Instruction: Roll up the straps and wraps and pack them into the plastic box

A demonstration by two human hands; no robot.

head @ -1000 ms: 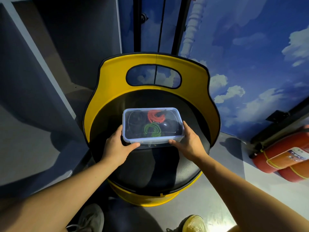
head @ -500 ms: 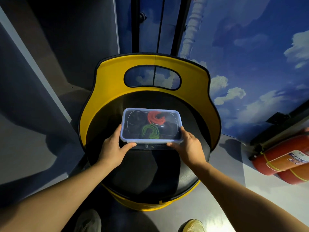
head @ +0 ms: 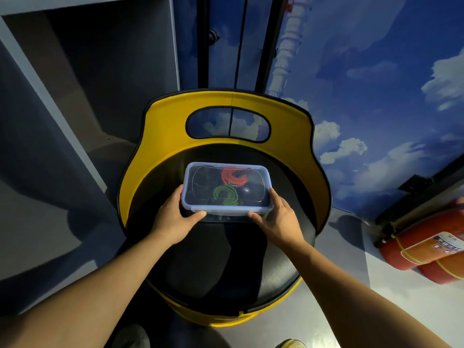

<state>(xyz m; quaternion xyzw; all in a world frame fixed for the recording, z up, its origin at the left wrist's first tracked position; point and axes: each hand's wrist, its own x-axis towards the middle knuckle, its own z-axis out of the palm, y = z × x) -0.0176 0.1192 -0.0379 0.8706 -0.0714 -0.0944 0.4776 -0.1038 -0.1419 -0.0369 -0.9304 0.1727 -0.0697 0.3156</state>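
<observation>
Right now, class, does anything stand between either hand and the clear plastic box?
Nothing visible does. The left hand and the right hand already grip the clear plastic box at its near corners, lid on, above the black round seat.

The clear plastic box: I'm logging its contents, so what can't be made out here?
Head view only:
- Dark rolls in the clear plastic box: lost in shadow, count unclear.
- Side latches: covered by left hand and right hand.
- Box bottom: hidden.
</observation>
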